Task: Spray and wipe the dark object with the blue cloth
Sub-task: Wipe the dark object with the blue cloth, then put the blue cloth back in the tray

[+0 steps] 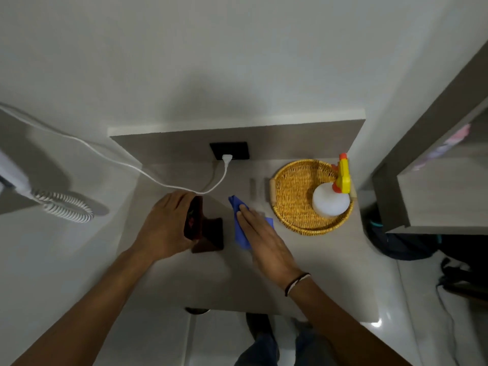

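Note:
The dark object (208,233) stands on the grey table (211,281), an upright dark panel on a brown base. My left hand (165,223) grips the upright panel from its left side. Just right of it, the blue cloth (241,233) lies flat on the table. My right hand (264,241) rests flat on the cloth with its fingers stretched out. The spray bottle (334,192), white with a yellow and orange trigger head, stands in a woven basket tray (293,196) at the right, apart from both hands.
A white cable (163,182) runs from a black wall socket (229,150) across the table's back left. A white coiled cord (66,204) lies at the left. A grey shelf unit (433,191) stands at the right, with dark bags (406,244) on the floor.

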